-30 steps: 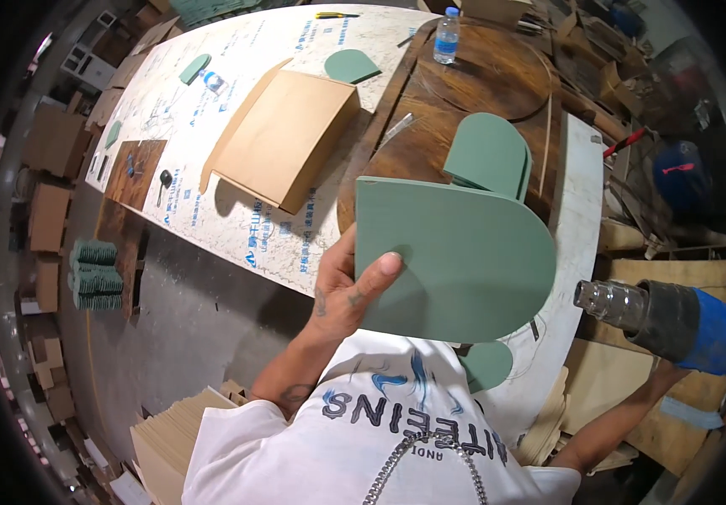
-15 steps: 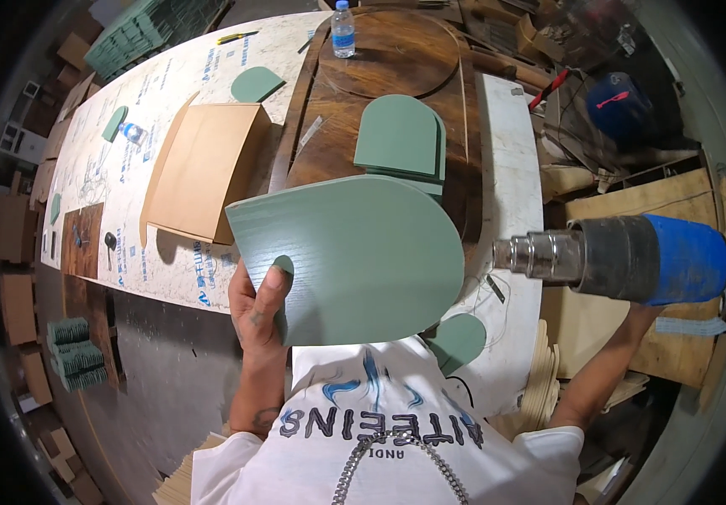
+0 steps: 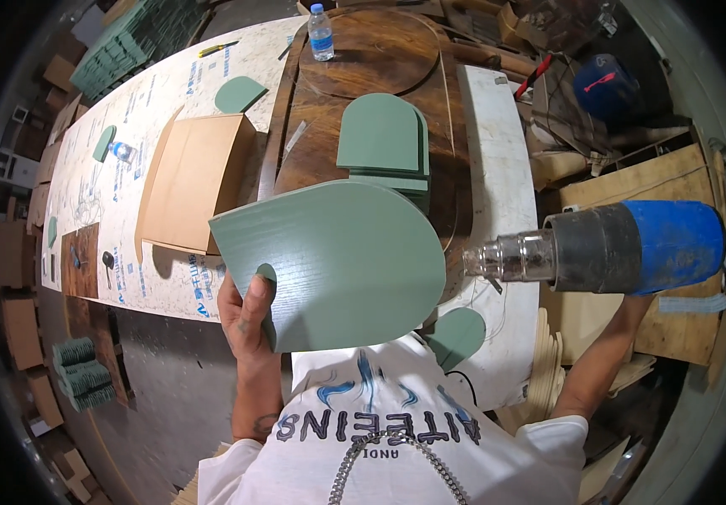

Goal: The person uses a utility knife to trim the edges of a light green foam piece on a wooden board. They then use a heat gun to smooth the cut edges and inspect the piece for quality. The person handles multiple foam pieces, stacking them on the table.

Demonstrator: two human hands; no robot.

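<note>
My left hand grips a green board with one rounded end, near its lower left corner. Its thumb lies on the face, next to a dark round spot that I cannot tell as hole or shadow. The board is held up over the table's near edge, rounded end to the right. My right hand is mostly hidden behind a blue and black heat gun, which it holds up. The gun's stepped metal nozzle points left, a small gap from the board's curved edge.
Smaller green rounded boards are stacked on a dark wooden panel. A water bottle stands farther back. A tan curved box piece lies on the white table. Another green piece sits at the near edge.
The heat gun has shifted left, and its nozzle is closer to the board's curved edge. The left hand keeps its hold on the board. The whole view has shifted slightly.
</note>
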